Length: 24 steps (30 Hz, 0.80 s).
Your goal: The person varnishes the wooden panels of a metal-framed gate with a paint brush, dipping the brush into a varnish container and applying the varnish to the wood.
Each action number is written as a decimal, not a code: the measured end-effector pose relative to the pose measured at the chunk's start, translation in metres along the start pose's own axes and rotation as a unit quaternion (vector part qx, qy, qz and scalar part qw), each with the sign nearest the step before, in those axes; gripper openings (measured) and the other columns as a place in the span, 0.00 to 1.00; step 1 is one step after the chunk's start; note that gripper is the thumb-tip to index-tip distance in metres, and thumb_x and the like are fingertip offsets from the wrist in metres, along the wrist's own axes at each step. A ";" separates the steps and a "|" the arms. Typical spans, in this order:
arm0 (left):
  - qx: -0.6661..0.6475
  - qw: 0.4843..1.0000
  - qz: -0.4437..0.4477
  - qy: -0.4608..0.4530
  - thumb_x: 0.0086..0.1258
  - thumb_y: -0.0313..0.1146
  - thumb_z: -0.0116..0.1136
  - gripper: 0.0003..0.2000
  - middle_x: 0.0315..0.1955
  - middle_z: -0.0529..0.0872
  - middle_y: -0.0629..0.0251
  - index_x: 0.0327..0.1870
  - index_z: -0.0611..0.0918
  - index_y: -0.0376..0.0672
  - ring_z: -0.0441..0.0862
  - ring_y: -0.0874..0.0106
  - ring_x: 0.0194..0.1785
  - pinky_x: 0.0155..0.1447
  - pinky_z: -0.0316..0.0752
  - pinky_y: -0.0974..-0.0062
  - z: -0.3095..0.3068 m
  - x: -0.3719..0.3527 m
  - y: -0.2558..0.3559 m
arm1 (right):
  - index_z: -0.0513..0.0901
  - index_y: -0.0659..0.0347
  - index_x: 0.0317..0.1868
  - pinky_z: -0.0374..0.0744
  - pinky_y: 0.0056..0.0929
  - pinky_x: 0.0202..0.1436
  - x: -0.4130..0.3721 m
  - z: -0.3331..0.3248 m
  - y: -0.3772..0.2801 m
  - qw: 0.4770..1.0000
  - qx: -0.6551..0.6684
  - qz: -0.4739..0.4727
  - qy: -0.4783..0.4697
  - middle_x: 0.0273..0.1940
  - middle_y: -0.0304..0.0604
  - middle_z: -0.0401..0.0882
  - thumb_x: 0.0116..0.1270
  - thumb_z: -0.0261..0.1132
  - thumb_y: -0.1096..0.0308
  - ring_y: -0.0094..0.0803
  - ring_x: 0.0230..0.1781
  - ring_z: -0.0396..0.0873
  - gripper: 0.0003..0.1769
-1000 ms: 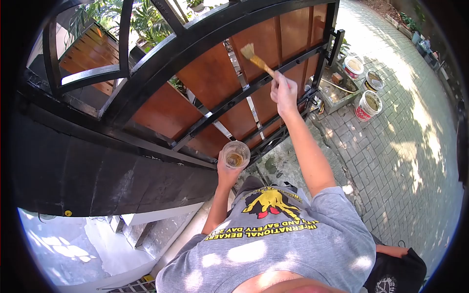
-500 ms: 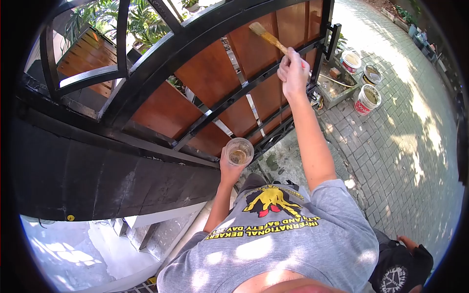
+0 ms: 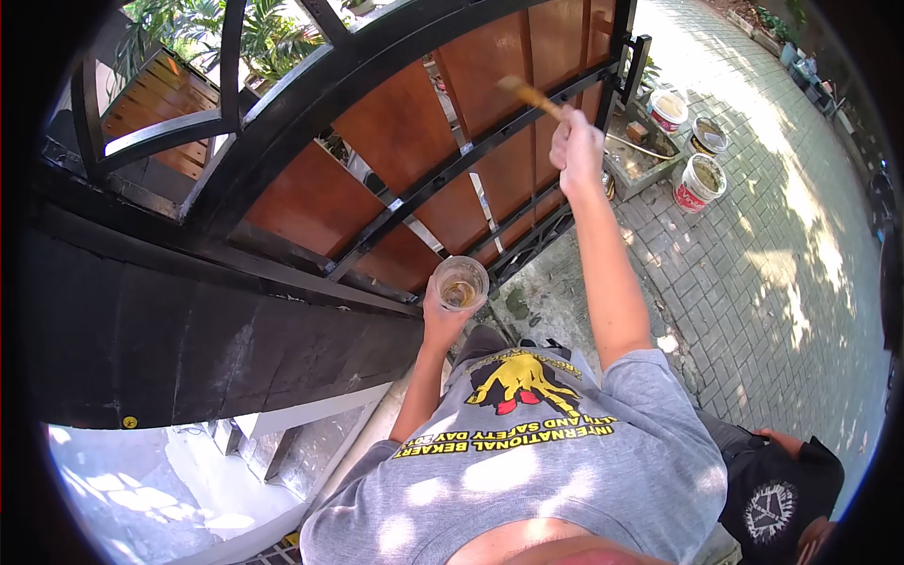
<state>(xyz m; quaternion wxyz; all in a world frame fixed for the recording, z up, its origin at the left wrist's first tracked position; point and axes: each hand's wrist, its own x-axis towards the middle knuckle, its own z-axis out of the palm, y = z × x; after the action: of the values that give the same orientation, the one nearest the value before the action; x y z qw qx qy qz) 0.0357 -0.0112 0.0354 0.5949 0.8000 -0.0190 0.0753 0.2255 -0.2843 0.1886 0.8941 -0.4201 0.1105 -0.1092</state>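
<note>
My right hand (image 3: pixel 577 151) is closed round the handle of a paintbrush (image 3: pixel 537 97), its bristles blurred in front of a reddish-brown wood panel (image 3: pixel 482 71) of the gate. In my left hand (image 3: pixel 443 318) is a clear plastic cup (image 3: pixel 461 282), held upright near my chest, with a little brownish liquid at its bottom. Black metal bars (image 3: pixel 428 188) frame the gate's panels, and narrow gaps show between some of the boards. The cup overlaps the lower edge of the gate in this view.
Several buckets stand right of the gate, one a white-and-red bucket (image 3: pixel 699 184), beside a concrete planter (image 3: pixel 640 160). Brick paving (image 3: pixel 725 273) runs down the right. Another person in a black shirt (image 3: pixel 782 490) is at the lower right. A black wall (image 3: pixel 188 330) lies left.
My right hand has moved slightly down and to the right, taking the paintbrush lower across the panel. The cup stays nearly in place; the view has shifted a little.
</note>
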 end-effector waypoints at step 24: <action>0.019 1.000 -0.004 0.024 0.53 0.33 0.85 0.32 0.55 0.86 0.59 0.60 0.82 0.37 0.85 0.66 0.57 0.65 0.78 0.67 -0.018 -0.026 -0.002 | 0.77 0.71 0.21 0.69 0.50 0.32 0.012 -0.004 0.064 0.903 -0.370 -0.202 0.085 0.16 0.55 0.71 0.76 0.61 0.53 0.47 0.19 0.75 0.31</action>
<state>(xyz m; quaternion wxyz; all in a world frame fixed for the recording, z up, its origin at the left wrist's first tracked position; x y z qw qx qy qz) 0.0089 0.0053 0.0346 0.5800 0.8094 0.0005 0.0925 0.2426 -0.2504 0.1352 0.6199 -0.7233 0.1317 -0.2742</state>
